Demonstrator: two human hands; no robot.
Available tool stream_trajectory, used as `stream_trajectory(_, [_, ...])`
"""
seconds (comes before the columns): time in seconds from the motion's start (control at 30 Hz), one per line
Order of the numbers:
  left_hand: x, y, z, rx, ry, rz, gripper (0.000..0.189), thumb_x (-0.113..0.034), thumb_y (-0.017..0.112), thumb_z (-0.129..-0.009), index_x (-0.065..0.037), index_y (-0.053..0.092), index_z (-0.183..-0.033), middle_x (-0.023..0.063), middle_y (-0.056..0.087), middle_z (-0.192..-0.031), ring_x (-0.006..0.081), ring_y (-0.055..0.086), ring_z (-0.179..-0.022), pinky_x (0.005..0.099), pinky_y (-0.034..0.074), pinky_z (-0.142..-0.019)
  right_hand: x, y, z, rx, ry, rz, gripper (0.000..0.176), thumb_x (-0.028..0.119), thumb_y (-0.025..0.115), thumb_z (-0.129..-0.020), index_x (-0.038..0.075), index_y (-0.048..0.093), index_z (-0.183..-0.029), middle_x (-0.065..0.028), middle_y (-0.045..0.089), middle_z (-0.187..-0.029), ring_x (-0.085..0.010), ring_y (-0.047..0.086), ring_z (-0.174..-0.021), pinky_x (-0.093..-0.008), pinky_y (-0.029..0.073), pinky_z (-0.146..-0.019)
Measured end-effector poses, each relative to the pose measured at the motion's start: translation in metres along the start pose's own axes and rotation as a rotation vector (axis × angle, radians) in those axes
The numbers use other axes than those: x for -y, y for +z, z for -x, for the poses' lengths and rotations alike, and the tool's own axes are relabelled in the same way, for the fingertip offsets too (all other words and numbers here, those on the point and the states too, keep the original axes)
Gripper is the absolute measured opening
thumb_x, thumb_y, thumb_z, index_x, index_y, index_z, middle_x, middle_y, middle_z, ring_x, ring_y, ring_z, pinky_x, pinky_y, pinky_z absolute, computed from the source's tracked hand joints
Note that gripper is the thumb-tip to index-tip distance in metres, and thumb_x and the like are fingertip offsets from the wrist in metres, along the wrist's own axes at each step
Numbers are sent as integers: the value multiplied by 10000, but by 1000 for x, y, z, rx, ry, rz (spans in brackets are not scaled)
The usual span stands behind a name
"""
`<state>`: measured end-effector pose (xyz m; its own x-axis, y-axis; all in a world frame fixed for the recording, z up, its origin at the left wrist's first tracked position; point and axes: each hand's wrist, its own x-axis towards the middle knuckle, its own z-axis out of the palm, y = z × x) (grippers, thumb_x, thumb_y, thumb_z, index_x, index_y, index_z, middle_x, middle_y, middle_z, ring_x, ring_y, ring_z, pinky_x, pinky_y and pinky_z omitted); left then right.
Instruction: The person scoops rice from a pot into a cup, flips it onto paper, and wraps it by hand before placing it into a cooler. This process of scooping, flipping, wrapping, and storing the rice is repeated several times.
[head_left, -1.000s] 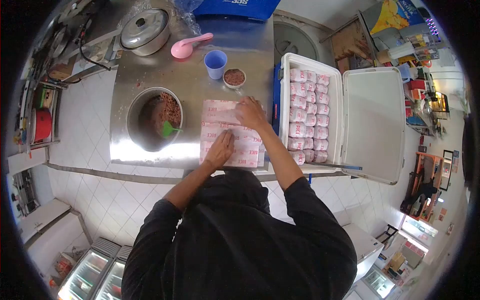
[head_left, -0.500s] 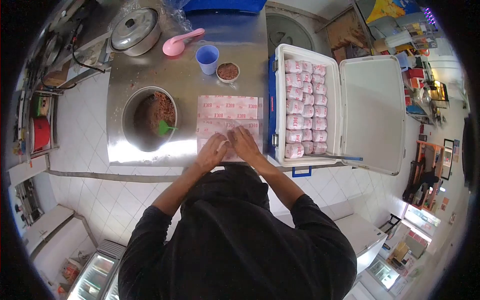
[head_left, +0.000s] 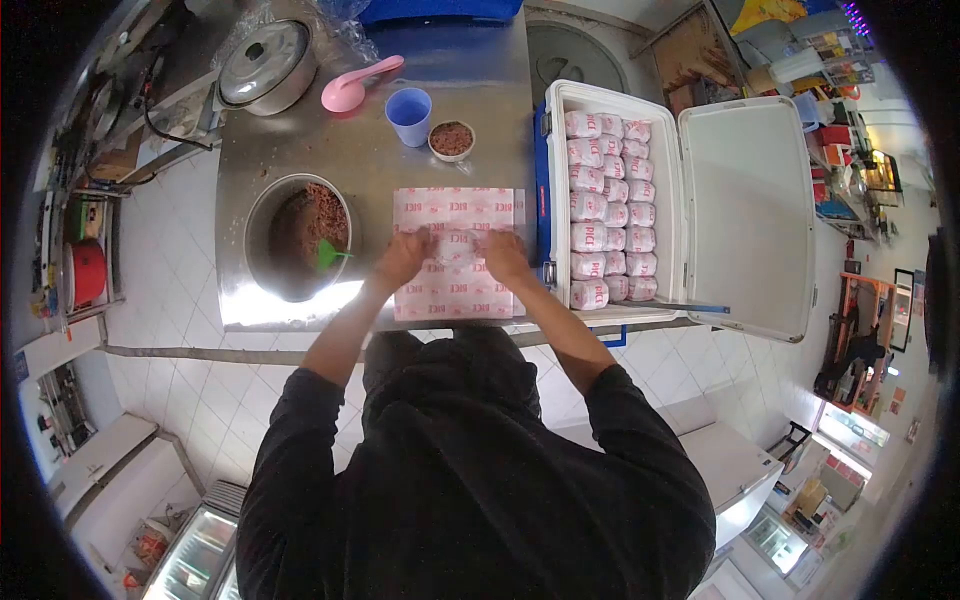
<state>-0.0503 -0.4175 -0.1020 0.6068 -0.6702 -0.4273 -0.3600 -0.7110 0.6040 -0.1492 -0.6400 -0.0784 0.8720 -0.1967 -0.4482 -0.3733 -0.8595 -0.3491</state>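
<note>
Pink-printed paper sheets (head_left: 455, 296) lie stacked near the front edge of the steel table. Over them, a wrapper in the same print (head_left: 458, 243) is stretched around a bundle between my two hands. My left hand (head_left: 404, 256) has its fingers closed on the wrapper's left end, and my right hand (head_left: 503, 253) is closed on its right end. To the left stands a metal pot (head_left: 262, 245) with brown rice and a green scoop (head_left: 328, 254). A small bowl of brown rice (head_left: 452, 140) and a blue cup (head_left: 409, 115) are beyond the paper.
On the right, an open cooler (head_left: 672, 230) holds several wrapped bundles (head_left: 588, 237) in rows, its lid (head_left: 748, 215) swung out to the right. A pink ladle (head_left: 345, 94) and a lidded pot (head_left: 266, 65) are at the table's back left.
My hands have moved forward and apart, from close together at the sheets' lower part to the two ends of the wrapper. The view has shifted slightly.
</note>
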Motion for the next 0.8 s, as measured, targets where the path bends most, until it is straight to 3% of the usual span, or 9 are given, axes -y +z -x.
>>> stream_trajectory(0.03, [-6, -3, -5, -161, 86, -105, 288, -107, 676, -879, -55, 625, -1157, 184, 653, -1090, 404, 591, -1115, 489, 471, -974, 3, -4, -9, -2, 89, 14, 237, 160, 554, -950, 12, 670, -1095, -220, 686, -1022, -387, 645, -1018, -464, 533, -895])
stream_trajectory(0.1, [-13, -7, -10, -481, 253, -312, 289, -127, 691, -869, -56, 625, -1140, 165, 665, -1035, 382, 613, -1059, 487, 482, -934, 4, 0, -17, -444, -208, 116, 219, 123, 580, -906, -7, 678, -1052, -198, 696, -930, -384, 659, -971, -455, 553, -853])
stream_trajectory(0.13, [-12, -11, -12, -416, 289, -307, 262, -134, 676, -872, -56, 624, -1118, 165, 661, -996, 382, 616, -1026, 488, 489, -922, 3, 2, -21, -663, -357, 166, 211, 105, 592, -884, -17, 682, -1031, -188, 700, -884, -382, 665, -948, -451, 563, -832])
stream_trajectory(0.23, [-11, -4, -7, -309, 347, -240, 204, -122, 637, -868, -55, 627, -1060, 161, 654, -924, 377, 622, -966, 490, 504, -896, -2, 8, -22, -178, -426, 217, 267, 102, 586, -875, -50, 653, -1084, -208, 684, -967, -372, 651, -996, -429, 562, -858])
stream_trajectory(0.33, [-13, 16, 17, -409, 297, -101, 185, -27, 604, -816, -39, 652, -994, 151, 669, -925, 373, 636, -957, 499, 507, -882, 14, 17, 10, -105, -245, 195, 387, 67, 617, -815, -86, 614, -1171, -230, 651, -1147, -342, 607, -1145, -433, 515, -982])
stream_trajectory(0.47, [-23, 56, 35, -663, 244, 1, 317, -12, 590, -828, -7, 662, -1137, 172, 695, -902, 392, 658, -882, 479, 521, -817, 29, 87, 32, -588, -185, 1, 616, 32, 592, -835, -181, 415, -1385, -316, 564, -1302, -438, 534, -1223, -480, 429, -1084])
stream_trajectory(0.57, [-32, 72, 43, -712, 124, 1, 432, -28, 601, -837, 16, 624, -1265, 177, 693, -915, 389, 638, -857, 466, 519, -764, 66, 91, 46, -617, -72, -361, 669, 54, 593, -849, -173, 355, -1431, -334, 543, -1329, -486, 492, -1261, -480, 388, -1111])
stream_trajectory(0.7, [-25, 75, 40, -652, 128, 94, 511, -40, 618, -836, 45, 584, -1339, 199, 685, -909, 376, 612, -817, 447, 509, -755, 67, 85, 25, -491, 80, -953, 684, 189, 733, -858, -84, 439, -1412, -302, 587, -1264, -427, 586, -1177, -455, 499, -972])
stream_trajectory(0.8, [-30, 71, 46, -604, 176, 186, 503, -58, 606, -858, 52, 575, -1348, 201, 685, -925, 346, 605, -820, 419, 502, -772, 70, 98, 17, -652, 46, -636, 697, 212, 793, -831, -65, 475, -1387, -258, 624, -1209, -348, 654, -1073, -395, 558, -843])
